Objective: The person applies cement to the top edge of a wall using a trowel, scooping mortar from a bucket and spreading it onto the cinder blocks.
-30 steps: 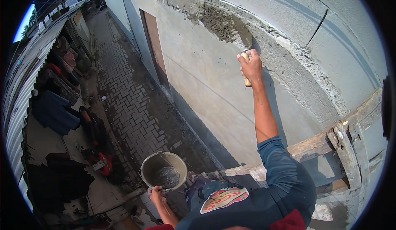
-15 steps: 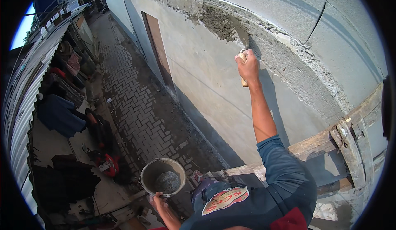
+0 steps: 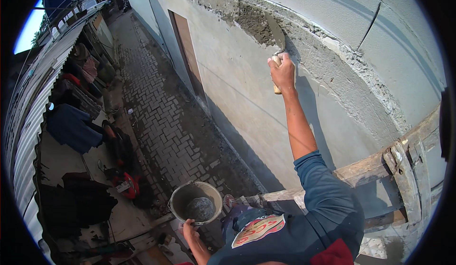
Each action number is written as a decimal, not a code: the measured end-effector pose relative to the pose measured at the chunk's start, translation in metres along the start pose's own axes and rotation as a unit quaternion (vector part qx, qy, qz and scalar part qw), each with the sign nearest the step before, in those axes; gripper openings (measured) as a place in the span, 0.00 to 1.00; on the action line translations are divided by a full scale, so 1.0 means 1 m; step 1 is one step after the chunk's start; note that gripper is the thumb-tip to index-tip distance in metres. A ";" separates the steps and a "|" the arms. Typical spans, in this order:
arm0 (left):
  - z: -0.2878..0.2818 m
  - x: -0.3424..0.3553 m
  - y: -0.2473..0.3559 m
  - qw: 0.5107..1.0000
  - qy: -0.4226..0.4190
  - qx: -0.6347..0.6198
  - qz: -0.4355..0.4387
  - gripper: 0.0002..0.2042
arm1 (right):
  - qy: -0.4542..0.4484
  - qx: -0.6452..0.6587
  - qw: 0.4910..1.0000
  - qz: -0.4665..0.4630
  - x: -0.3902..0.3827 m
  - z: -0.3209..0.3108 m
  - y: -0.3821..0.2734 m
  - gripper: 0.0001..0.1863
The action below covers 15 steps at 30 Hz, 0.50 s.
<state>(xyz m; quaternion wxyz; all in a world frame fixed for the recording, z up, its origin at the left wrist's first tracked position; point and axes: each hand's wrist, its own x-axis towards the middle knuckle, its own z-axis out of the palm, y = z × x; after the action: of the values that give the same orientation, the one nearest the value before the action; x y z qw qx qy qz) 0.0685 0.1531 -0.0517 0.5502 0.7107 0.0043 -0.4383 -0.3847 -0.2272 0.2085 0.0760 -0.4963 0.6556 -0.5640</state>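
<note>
My right hand (image 3: 283,73), its arm stretched up and forward, is closed around the wooden handle of a trowel (image 3: 276,31). The trowel's blade lies against the wall at the right edge of a patch of wet grey mortar (image 3: 254,20). Low and to the left, my left hand (image 3: 190,229) grips the near rim of a bucket (image 3: 177,199). Inside the bucket, some grey mortar (image 3: 201,209) covers the bottom. Part of the left hand's fingers is hidden by the bucket's rim.
A plastered wall (image 3: 237,84) with a rough ledge runs along the right. Wooden scaffold beams (image 3: 361,172) cross beside my right arm. Below lies a paved alley (image 3: 161,122), with a parked red motorcycle (image 3: 128,185), hanging clothes (image 3: 73,127) and a corrugated roof (image 3: 28,122) at left.
The trowel has shifted slightly left along the wall, its blade now showing more broadly. The bucket and my left hand have moved a little to the right. The whole view has turned slightly.
</note>
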 end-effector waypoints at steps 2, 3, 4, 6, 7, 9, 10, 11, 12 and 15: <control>0.006 -0.001 0.004 0.999 -0.002 0.043 0.007 0.09 | -0.075 -0.028 0.997 -0.011 0.002 0.013 0.026 0.19; 0.013 -0.001 0.008 0.996 -0.001 0.085 0.016 0.09 | -0.073 -0.028 0.997 -0.012 0.007 0.017 0.028 0.19; 0.018 -0.004 0.012 0.996 -0.004 0.084 0.018 0.09 | -0.083 -0.071 0.994 0.019 0.012 0.021 0.030 0.19; 0.029 -0.011 0.023 0.987 -0.046 0.152 0.041 0.09 | -0.073 -0.063 0.994 0.057 0.029 0.011 0.039 0.19; 0.036 -0.011 0.025 0.987 -0.044 0.147 0.042 0.09 | -0.075 -0.060 0.994 0.053 0.029 0.003 0.022 0.19; 0.030 -0.014 0.025 0.989 -0.030 0.133 0.052 0.09 | -0.058 0.041 0.990 0.123 0.000 -0.024 -0.034 0.17; 0.029 -0.011 0.023 0.989 -0.027 0.135 0.047 0.09 | -0.061 0.038 0.989 0.126 -0.015 -0.032 -0.038 0.17; 0.028 -0.001 0.020 0.989 -0.061 0.116 0.069 0.10 | -0.065 0.099 0.988 0.102 -0.031 -0.039 -0.041 0.16; 0.033 0.003 0.018 0.987 -0.098 0.094 0.091 0.10 | -0.065 0.157 0.983 0.076 -0.043 -0.047 -0.043 0.15; 0.063 -0.023 0.046 0.978 -0.127 0.122 0.113 0.12 | -0.219 0.149 0.963 0.055 -0.091 -0.061 -0.038 0.15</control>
<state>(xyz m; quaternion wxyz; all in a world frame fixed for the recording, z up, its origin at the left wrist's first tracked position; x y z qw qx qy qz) 0.0380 0.0966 -0.0025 0.5012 0.7069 -0.1994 -0.4575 -0.3579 -0.1149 0.2192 0.3218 -0.5537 0.5578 -0.5280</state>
